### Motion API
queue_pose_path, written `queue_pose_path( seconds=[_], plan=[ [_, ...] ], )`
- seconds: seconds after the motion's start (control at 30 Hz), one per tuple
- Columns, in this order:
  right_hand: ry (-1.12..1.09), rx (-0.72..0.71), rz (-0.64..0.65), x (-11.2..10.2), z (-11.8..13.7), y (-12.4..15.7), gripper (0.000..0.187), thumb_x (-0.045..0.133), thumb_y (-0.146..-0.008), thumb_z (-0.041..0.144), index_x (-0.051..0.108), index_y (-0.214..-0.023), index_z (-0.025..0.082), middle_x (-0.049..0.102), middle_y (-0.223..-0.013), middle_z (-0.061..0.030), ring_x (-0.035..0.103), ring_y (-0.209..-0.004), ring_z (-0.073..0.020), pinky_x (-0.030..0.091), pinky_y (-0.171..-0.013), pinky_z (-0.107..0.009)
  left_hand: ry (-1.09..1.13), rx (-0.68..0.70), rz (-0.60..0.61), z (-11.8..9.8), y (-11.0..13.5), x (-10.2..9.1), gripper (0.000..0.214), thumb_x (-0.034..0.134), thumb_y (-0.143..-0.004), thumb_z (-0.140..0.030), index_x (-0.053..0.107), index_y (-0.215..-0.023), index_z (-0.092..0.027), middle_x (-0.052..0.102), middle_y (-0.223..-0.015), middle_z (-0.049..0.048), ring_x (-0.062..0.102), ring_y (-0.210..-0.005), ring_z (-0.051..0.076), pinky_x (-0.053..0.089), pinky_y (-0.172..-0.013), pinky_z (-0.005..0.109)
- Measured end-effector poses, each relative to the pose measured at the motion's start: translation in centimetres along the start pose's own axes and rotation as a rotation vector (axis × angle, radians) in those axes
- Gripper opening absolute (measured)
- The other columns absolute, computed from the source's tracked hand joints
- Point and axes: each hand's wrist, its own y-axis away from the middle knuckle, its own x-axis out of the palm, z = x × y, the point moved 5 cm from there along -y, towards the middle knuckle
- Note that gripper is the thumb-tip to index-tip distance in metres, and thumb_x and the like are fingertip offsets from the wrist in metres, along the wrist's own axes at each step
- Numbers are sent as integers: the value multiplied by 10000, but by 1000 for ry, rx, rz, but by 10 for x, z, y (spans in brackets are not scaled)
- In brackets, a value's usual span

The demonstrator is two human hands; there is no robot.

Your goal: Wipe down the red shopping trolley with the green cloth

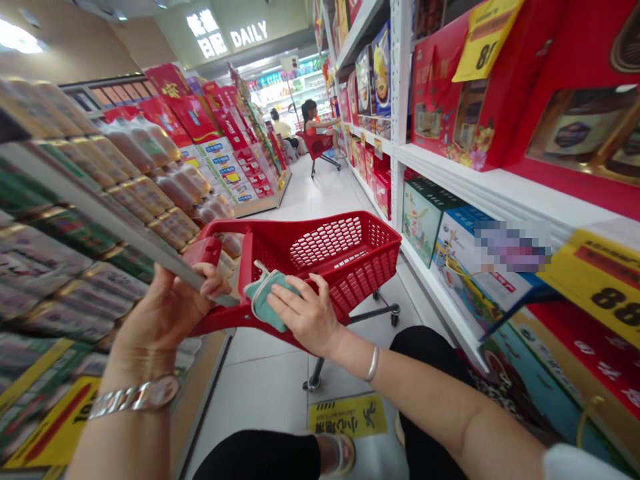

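A red plastic shopping cart [345, 257] stands in the aisle right before me. My right hand [305, 313] presses a green cloth [265, 297] flat against the cart's near rim, fingers stretched over it. My left hand [167, 310] is curled around the grey edge rail of the left shelf [115, 223], next to the cart's handle [207, 250]. A watch sits on my left wrist and a silver bangle on my right. My knees in black trousers show below.
Shelves of cans and jars [145, 193] line the left; white shelves with boxed goods [450, 220] line the right. A yellow floor sticker [347, 415] lies under the cart. Far down the aisle, a person [313, 123] sits by another red cart.
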Motion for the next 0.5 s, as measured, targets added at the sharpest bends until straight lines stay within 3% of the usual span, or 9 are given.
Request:
queue_pose_path(
  seconds=[0.13, 0.3, 0.4, 0.5],
  plan=[
    [32, 65, 72, 14, -21, 9, 282, 550, -999, 191, 660, -1236, 294, 680, -1338, -10, 544, -1208, -222, 304, -1063, -473, -124, -13, -148, -5, 6, 2, 477, 735, -547, -810, 712, -615, -339, 419, -600, 12, 385, -654, 175, 443, -637, 343],
    [103, 131, 46, 3, -64, 28, 278, 529, -999, 158, 682, -1194, 284, 702, -1305, -4, 528, -1191, -218, 289, -1052, -460, -186, 38, -274, -7, 7, -2, 508, 732, -477, -852, 655, -502, -351, 449, -627, 10, 374, -679, 190, 452, -695, 397],
    [100, 187, 121, -6, -96, 38, 333, 551, -970, 118, 667, -1236, 281, 696, -1316, -22, 515, -1206, -224, 294, -1028, -452, -210, -33, -275, -2, 5, -8, 560, 675, -464, -906, 641, -479, -347, 541, -657, 2, 464, -730, 217, 487, -769, 432],
    [121, 278, 170, -16, -128, 47, 383, 542, -950, 88, 664, -1262, 274, 693, -1323, -33, 513, -1204, -230, 292, -1015, -450, -259, -123, -185, 4, 2, -13, 612, 583, -498, -953, 643, -484, -345, 676, -769, -12, 581, -874, 285, 495, -874, 501]
  ],
)
